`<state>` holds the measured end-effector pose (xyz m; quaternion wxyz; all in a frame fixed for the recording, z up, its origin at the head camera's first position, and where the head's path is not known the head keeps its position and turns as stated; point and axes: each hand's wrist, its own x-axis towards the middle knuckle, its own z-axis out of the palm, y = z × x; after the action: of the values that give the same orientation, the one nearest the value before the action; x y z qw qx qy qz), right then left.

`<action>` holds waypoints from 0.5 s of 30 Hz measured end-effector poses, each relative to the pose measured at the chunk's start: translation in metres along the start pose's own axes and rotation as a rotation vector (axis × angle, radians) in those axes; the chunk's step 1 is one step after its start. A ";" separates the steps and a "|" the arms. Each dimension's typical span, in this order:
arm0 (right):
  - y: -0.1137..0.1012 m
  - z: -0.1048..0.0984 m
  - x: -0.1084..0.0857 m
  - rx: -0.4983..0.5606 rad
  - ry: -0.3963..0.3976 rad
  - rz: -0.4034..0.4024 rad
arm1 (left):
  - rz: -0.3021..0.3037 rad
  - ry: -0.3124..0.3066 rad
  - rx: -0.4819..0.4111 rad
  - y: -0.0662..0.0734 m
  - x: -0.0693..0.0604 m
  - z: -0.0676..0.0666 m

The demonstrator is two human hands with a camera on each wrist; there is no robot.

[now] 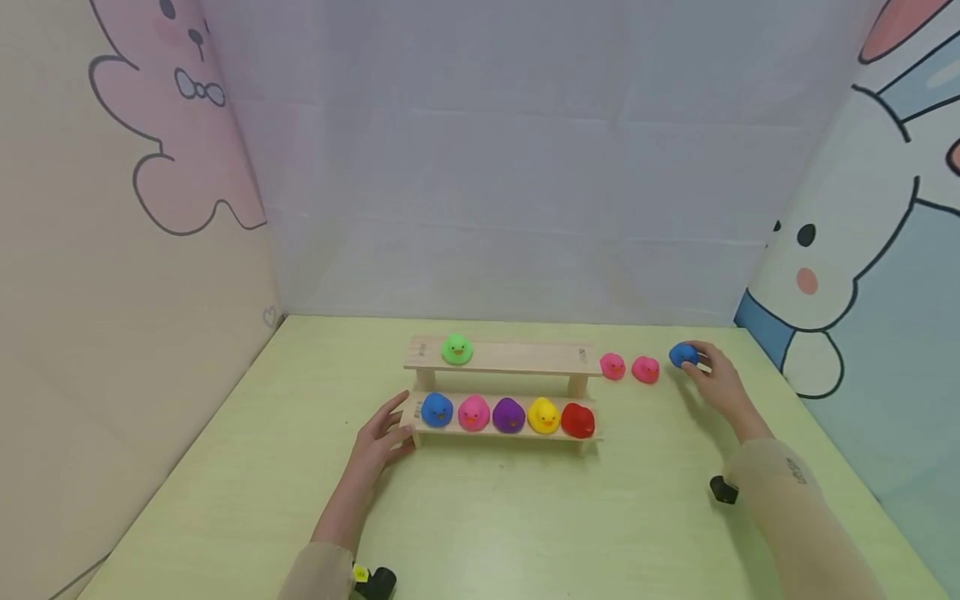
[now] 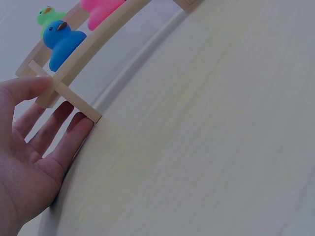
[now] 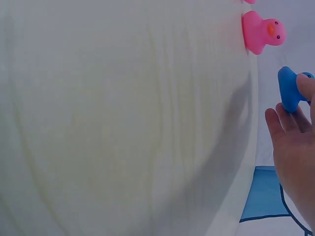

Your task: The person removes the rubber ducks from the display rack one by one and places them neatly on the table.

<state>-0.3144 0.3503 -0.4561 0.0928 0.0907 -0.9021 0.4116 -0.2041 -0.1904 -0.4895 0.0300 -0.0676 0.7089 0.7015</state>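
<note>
Pinching a blue duck (image 1: pixel 682 355) between thumb and fingers, the right hand (image 1: pixel 722 387) is holding it at the right of the head view, just past two pink ducks (image 1: pixel 646 370) that are sitting on the table (image 1: pixel 487 517). The left hand (image 1: pixel 378 437) is gripping the left end of the rack (image 1: pixel 517 358), near the middle of the frame, with its fingers reaching under the low shelf. Five ducks (image 1: pixel 508 415) are standing in a row there, and a green duck (image 1: pixel 457 349) is sitting on the top shelf. To do this well, the right fingers should be squeezing softly, as the duck is probably squishy. Its flat bottom should be facing down. The left hand should be pressing gently, so the rack is not sliding or shaking.
</note>
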 end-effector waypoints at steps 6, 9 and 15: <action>0.013 0.000 -0.003 0.007 -0.033 0.038 | 0.003 0.009 -0.002 -0.001 -0.001 0.000; 0.019 0.000 -0.006 0.013 -0.076 0.070 | 0.006 0.005 0.007 0.000 -0.001 0.000; 0.026 0.000 -0.010 0.008 -0.113 0.122 | 0.013 0.004 -0.005 0.000 -0.001 0.000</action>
<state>-0.3110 0.3679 -0.4773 0.0163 0.0591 -0.9082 0.4141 -0.2027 -0.1902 -0.4892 0.0239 -0.0643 0.7076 0.7032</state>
